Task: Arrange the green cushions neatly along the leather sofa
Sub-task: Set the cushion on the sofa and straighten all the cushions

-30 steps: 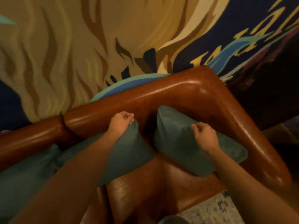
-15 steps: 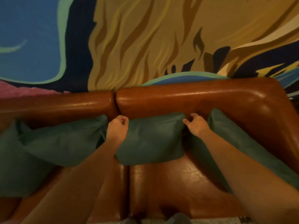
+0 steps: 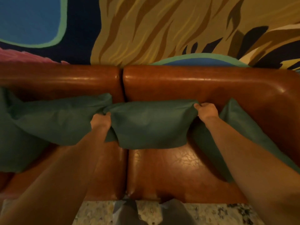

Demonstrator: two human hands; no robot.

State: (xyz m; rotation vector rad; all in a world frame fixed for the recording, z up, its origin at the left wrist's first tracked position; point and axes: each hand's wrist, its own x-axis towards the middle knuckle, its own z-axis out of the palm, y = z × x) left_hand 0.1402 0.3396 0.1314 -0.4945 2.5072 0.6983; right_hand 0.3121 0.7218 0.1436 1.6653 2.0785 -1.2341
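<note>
Green cushions [image 3: 151, 125]; glossy brown leather sofa [image 3: 186, 169]; blue-gold-navy swirled mural [image 3: 146, 30]

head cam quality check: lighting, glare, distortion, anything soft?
Head view: dim, warm light; glare streaks along the sofa backrest and seat; wide-angle bowing at the edges; forearms near the lens look soft, while both hands and the middle cushion stay readable; deep shadow under the cushions.

Painted mural wall [image 3: 146, 30], speckled floor [image 3: 97, 211]
</note>
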